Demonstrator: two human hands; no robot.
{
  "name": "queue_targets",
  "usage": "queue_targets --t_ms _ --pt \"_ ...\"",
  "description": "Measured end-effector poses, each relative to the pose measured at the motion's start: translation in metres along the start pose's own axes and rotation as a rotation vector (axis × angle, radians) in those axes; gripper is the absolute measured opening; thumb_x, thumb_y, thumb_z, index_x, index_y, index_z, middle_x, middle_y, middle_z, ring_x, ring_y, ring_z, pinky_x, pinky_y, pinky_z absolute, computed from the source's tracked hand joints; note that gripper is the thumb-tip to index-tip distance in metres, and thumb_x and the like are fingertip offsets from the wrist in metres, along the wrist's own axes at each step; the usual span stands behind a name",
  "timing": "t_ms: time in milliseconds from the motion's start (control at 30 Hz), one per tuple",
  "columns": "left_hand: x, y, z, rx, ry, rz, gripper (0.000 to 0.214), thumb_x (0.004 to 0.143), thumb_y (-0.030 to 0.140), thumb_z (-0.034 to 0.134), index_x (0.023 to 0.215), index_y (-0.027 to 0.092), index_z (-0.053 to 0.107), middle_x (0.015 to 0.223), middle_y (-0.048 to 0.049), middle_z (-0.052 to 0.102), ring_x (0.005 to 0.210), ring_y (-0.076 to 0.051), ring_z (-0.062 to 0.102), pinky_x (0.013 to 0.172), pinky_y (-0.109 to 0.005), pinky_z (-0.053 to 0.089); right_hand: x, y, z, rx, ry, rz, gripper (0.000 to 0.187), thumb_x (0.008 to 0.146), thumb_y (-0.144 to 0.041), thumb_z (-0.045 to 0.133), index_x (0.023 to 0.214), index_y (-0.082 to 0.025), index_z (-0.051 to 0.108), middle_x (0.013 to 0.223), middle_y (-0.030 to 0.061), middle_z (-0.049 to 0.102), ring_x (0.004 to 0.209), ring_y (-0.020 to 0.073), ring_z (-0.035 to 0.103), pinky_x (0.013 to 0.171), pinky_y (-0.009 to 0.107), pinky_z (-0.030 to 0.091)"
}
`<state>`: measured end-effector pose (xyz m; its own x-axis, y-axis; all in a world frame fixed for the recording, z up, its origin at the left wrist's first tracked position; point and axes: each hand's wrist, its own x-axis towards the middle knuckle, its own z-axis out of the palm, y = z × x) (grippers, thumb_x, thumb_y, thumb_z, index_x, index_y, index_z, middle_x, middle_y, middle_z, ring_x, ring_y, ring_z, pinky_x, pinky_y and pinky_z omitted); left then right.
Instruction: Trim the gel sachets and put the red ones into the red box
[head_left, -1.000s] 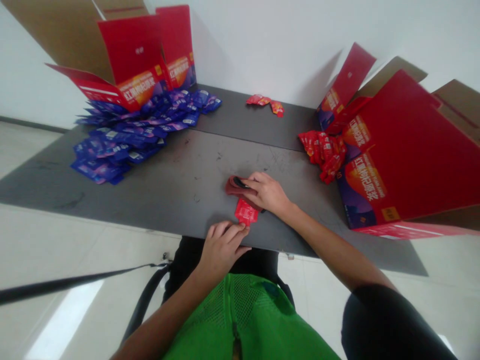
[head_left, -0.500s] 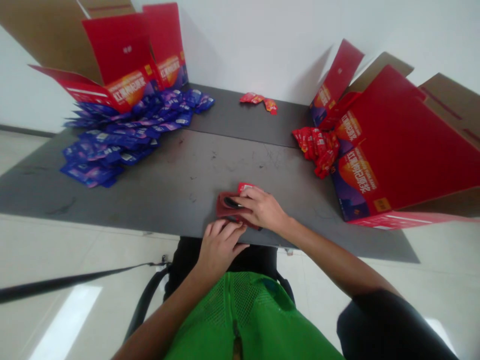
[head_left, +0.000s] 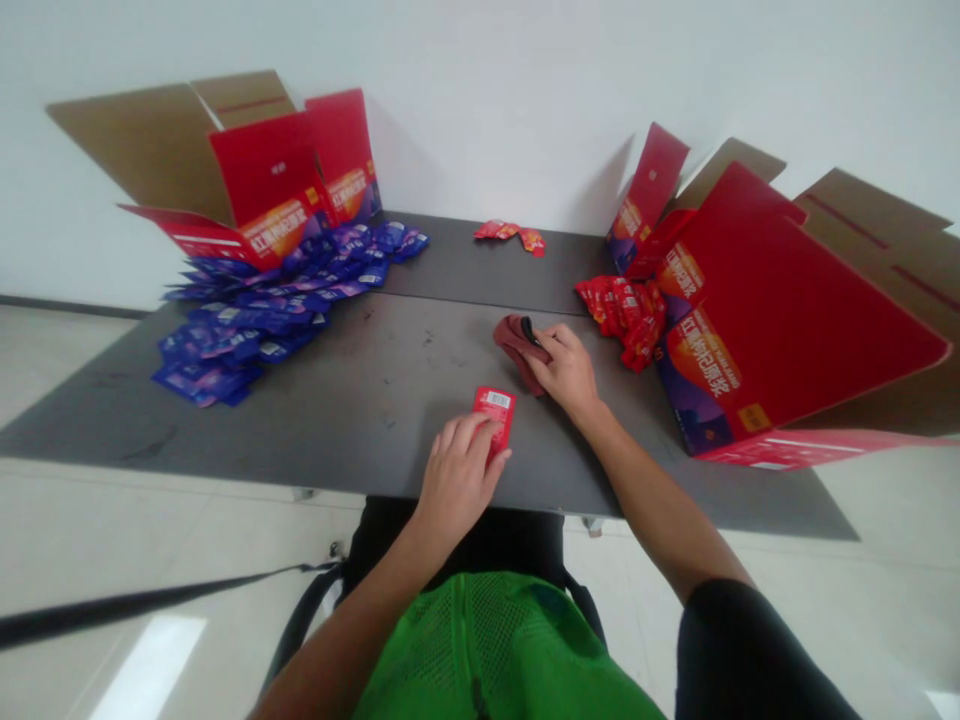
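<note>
Left hand (head_left: 457, 475) flat, fingers pressed together on a red foil sachet (head_left: 496, 412) at lower centre, seemingly pinning it to the grey tabletop (head_left: 352, 440). Right hand (head_left: 566, 372) closed over a crumpled maroon cloth (head_left: 514, 345) just beside, black tab (head_left: 527, 330) showing, likely for steadying.

A big pile of packets (head_left: 240, 335) lies on the left of the tabletop (head_left: 375, 420), with an open box (head_left: 262, 170) behind it. A smaller pile (head_left: 622, 320) lies on the right, before another open box (head_left: 795, 310). One packet (head_left: 495, 415) lies at the front.
</note>
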<state>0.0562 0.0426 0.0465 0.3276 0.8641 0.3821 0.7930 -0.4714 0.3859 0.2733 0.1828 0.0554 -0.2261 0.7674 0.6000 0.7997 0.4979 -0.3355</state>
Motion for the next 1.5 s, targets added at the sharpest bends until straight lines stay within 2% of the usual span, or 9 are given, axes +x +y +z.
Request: queue_targets --t_ms 167,433,667,767,900,1100,1200,1333,1500 --pt "0.016 0.004 0.015 0.024 -0.042 -0.086 0.071 0.088 0.054 0.071 0.142 0.014 0.047 0.137 -0.0183 0.056 0.120 -0.032 0.055 0.100 -0.049 0.049 -0.002 0.012 -0.002 0.019 -0.043 0.044 0.035 0.100 -0.039 0.054 0.124 -0.020 0.071 0.100 0.0091 0.064 0.091 0.0231 0.060 0.076 0.033 0.047" --pt "0.022 -0.002 0.013 -0.037 0.013 -0.088 0.045 0.100 0.019 0.049 0.144 0.012 0.045 0.130 -0.0183 0.065 0.116 -0.029 0.064 0.100 -0.047 0.053 0.000 0.017 -0.007 0.077 -0.033 0.070 0.033 0.098 -0.039 0.056 0.121 -0.022 0.073 0.098 0.0084 0.063 0.088 0.0221 0.060 0.073 0.031 0.046" --pt "0.024 -0.013 0.019 -0.271 0.094 -0.282 0.052 0.106 0.029 0.042 0.157 0.020 0.032 0.121 -0.0108 0.074 0.101 -0.022 0.074 0.089 -0.036 0.059 0.000 0.020 -0.007 0.082 -0.033 0.061 0.034 0.097 -0.032 0.057 0.125 -0.023 0.072 0.097 0.0081 0.061 0.088 0.0224 0.059 0.073 0.031 0.046" --pt "0.018 -0.015 0.021 -0.241 0.054 -0.206 0.053 0.106 0.030 0.043 0.156 0.016 0.035 0.139 -0.0159 0.064 0.128 -0.027 0.062 0.107 -0.046 0.051 0.000 0.022 -0.005 0.085 -0.032 0.055 0.035 0.097 -0.032 0.058 0.127 -0.022 0.072 0.099 0.0081 0.061 0.089 0.0224 0.059 0.074 0.032 0.045" --pt "-0.008 -0.009 0.008 -0.054 0.038 -0.001 0.043 0.105 0.028 0.047 0.147 0.018 0.050 0.164 -0.0144 0.035 0.155 -0.032 0.022 0.123 -0.057 0.029 -0.001 0.025 -0.003 0.076 -0.040 0.074 0.035 0.097 -0.034 0.059 0.128 -0.023 0.071 0.099 0.0076 0.061 0.088 0.0219 0.059 0.073 0.031 0.044" --pt "-0.053 -0.012 -0.007 -0.005 -0.093 0.201 0.042 0.100 0.029 0.058 0.142 0.022 0.057 0.153 -0.0122 0.050 0.145 -0.030 0.040 0.119 -0.053 0.041 -0.002 0.027 0.000 0.077 -0.061 0.073 0.034 0.098 -0.038 0.059 0.127 -0.025 0.071 0.098 0.0070 0.060 0.088 0.0215 0.059 0.072 0.030 0.044" --pt "-0.058 -0.017 -0.003 0.001 -0.098 0.215 0.042 0.101 0.032 0.057 0.142 0.022 0.058 0.148 -0.0126 0.056 0.138 -0.030 0.050 0.113 -0.052 0.047 0.002 0.014 -0.004 0.082 -0.056 0.039 0.034 0.099 -0.037 0.059 0.126 -0.023 0.071 0.099 0.0075 0.062 0.089 0.0214 0.059 0.074 0.031 0.045" --pt "-0.058 -0.019 0.000 0.023 -0.109 0.198 0.043 0.101 0.034 0.058 0.141 0.020 0.058 0.144 -0.0122 0.060 0.133 -0.027 0.055 0.111 -0.047 0.048 -0.003 -0.037 -0.009 0.152 -0.056 -0.117 0.036 0.100 -0.040 0.059 0.128 -0.021 0.070 0.102 0.0083 0.065 0.096 0.0216 0.060 0.083 0.032 0.048" --pt "-0.061 -0.021 0.004 0.019 -0.067 0.214 0.040 0.100 0.031 0.059 0.138 0.017 0.061 0.141 -0.0105 0.063 0.133 -0.026 0.055 0.113 -0.045 0.047 -0.036 -0.083 0.010 0.131 -0.303 -0.343 0.033 0.098 -0.041 0.062 0.126 -0.026 0.071 0.103 0.0059 0.069 0.090 0.0204 0.060 0.079 0.032 0.048"
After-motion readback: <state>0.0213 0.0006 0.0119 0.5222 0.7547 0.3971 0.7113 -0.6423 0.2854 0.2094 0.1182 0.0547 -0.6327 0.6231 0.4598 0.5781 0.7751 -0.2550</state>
